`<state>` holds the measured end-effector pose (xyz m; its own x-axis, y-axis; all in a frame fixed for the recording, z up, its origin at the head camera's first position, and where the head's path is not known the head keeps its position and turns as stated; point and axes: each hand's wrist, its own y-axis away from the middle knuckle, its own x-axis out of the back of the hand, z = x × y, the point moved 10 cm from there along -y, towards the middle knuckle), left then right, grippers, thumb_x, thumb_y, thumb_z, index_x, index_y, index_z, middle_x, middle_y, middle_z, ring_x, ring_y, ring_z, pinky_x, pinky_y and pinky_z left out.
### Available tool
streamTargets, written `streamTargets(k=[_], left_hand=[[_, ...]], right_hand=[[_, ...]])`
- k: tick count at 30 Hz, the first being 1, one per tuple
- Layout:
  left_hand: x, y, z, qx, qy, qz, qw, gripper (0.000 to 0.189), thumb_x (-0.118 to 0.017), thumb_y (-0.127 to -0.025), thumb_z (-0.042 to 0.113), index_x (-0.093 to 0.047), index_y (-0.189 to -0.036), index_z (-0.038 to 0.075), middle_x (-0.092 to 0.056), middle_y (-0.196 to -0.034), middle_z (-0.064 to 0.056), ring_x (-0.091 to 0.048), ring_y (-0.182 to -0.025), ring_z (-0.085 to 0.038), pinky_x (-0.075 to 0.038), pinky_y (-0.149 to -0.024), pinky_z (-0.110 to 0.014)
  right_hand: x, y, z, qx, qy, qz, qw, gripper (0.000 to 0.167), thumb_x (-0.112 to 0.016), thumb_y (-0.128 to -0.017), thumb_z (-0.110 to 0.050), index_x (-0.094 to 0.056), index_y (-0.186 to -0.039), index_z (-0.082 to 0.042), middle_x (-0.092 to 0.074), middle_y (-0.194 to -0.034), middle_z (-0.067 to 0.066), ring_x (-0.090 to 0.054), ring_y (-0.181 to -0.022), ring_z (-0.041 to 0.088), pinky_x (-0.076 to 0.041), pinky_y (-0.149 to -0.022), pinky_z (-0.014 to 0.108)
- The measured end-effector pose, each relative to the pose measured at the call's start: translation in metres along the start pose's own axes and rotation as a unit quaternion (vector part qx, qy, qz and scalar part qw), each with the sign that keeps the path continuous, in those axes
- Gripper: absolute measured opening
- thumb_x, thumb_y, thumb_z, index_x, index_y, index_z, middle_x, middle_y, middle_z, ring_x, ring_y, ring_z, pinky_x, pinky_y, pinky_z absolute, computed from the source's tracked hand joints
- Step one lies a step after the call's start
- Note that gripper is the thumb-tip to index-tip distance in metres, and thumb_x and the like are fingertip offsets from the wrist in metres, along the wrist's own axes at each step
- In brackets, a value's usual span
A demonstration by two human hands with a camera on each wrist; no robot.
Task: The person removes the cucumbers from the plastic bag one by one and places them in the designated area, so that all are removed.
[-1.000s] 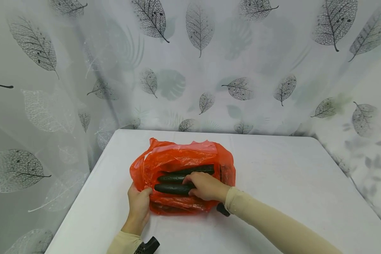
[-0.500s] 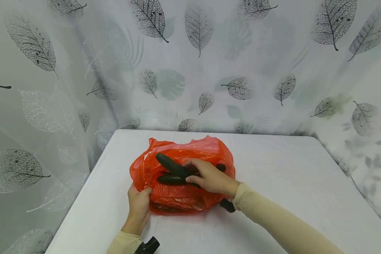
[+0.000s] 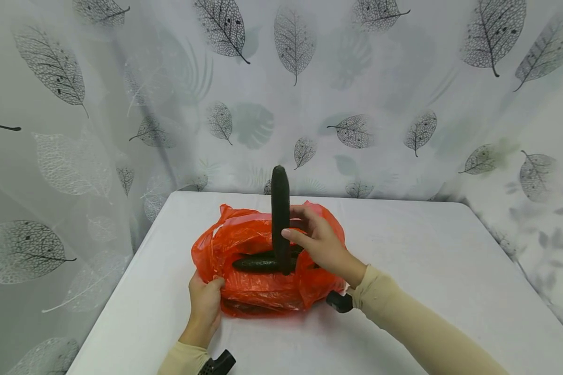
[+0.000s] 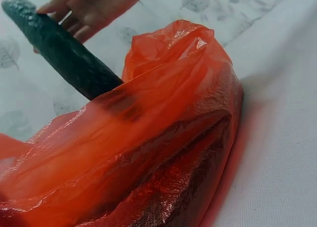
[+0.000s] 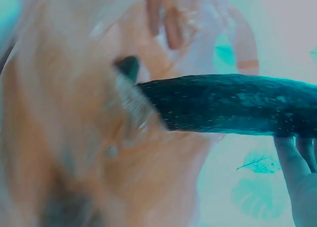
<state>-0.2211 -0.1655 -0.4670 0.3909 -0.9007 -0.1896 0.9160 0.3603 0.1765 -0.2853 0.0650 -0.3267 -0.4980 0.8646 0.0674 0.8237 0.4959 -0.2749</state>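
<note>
A long dark green cucumber [image 3: 280,213] stands upright over an orange-red plastic bag [image 3: 262,285]. My right hand [image 3: 322,240] pinches it along its side, thumb in front; the fingertips behind it are hidden. The left wrist view shows the cucumber [image 4: 67,54] tilted, its lower end behind the rim of the bag [image 4: 173,113]. Several more cucumbers [image 3: 255,265] lie inside the bag's opening. At the bag's left edge, my left hand [image 3: 204,302] grips the plastic, thumb on top. The right wrist view catches the held cucumber [image 5: 223,104] lying across the picture.
The bag lies on a white-covered table [image 3: 403,250]. Behind and at the sides hangs a pale curtain [image 3: 384,94] printed with leaves. Black devices sit at both wrists, one below the right hand [image 3: 340,301].
My right hand has lifted the cucumber out from among the others and turned it from lying flat to upright. My left hand stays at the bag's left edge.
</note>
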Motion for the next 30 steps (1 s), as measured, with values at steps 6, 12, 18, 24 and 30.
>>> streamTargets(k=[6, 12, 18, 24, 30], left_hand=[[0.001, 0.000, -0.001, 0.002, -0.003, 0.000, 1.0000, 0.066, -0.042, -0.086, -0.014, -0.032, -0.150, -0.005, -0.042, -0.147, -0.019, -0.041, -0.130, -0.034, -0.032, -0.115, -0.048], [0.001, 0.000, -0.002, 0.007, -0.003, -0.003, 1.0000, 0.064, -0.042, -0.087, -0.013, -0.032, -0.150, -0.005, -0.041, -0.146, -0.019, -0.041, -0.130, -0.034, -0.032, -0.115, -0.047], [0.001, 0.001, -0.002, 0.007, -0.001, -0.005, 1.0000, 0.065, -0.041, -0.086, -0.014, -0.031, -0.150, -0.005, -0.040, -0.147, -0.018, -0.040, -0.131, -0.034, -0.032, -0.115, -0.047], [0.001, 0.001, -0.002, 0.004, 0.002, -0.001, 1.0000, 0.067, -0.041, -0.085, -0.014, -0.030, -0.151, -0.005, -0.040, -0.148, -0.018, -0.039, -0.132, -0.034, -0.031, -0.115, -0.047], [0.001, 0.001, -0.001, -0.004, 0.006, 0.002, 1.0000, 0.068, -0.040, -0.084, -0.015, -0.031, -0.150, -0.006, -0.040, -0.148, -0.019, -0.040, -0.131, -0.033, -0.031, -0.115, -0.047]], right_hand=[[0.011, 0.001, -0.020, 0.027, -0.102, 0.034, 0.9938, 0.045, -0.054, -0.103, -0.004, -0.042, -0.145, -0.002, -0.054, -0.141, 0.017, -0.054, -0.129, 0.034, -0.045, -0.105, 0.042], [0.025, 0.001, -0.034, 0.030, -0.211, 0.070, 0.9744, 0.042, -0.047, -0.106, -0.006, -0.036, -0.146, -0.007, -0.055, -0.141, 0.021, -0.051, -0.132, 0.039, -0.041, -0.108, 0.047], [0.046, 0.006, -0.041, 0.016, -0.267, 0.105, 0.9578, 0.041, -0.046, -0.107, -0.009, -0.037, -0.147, -0.010, -0.054, -0.136, 0.017, -0.053, -0.127, 0.033, -0.042, -0.108, 0.047], [0.070, 0.014, -0.050, 0.030, -0.250, 0.125, 0.9597, 0.042, -0.049, -0.105, -0.008, -0.043, -0.147, -0.008, -0.057, -0.131, 0.012, -0.055, -0.119, 0.029, -0.046, -0.103, 0.047], [0.097, 0.025, -0.054, 0.046, -0.207, 0.161, 0.9639, 0.037, -0.054, -0.102, -0.003, -0.058, -0.139, -0.007, -0.063, -0.126, 0.009, -0.051, -0.124, 0.029, -0.048, -0.100, 0.043]])
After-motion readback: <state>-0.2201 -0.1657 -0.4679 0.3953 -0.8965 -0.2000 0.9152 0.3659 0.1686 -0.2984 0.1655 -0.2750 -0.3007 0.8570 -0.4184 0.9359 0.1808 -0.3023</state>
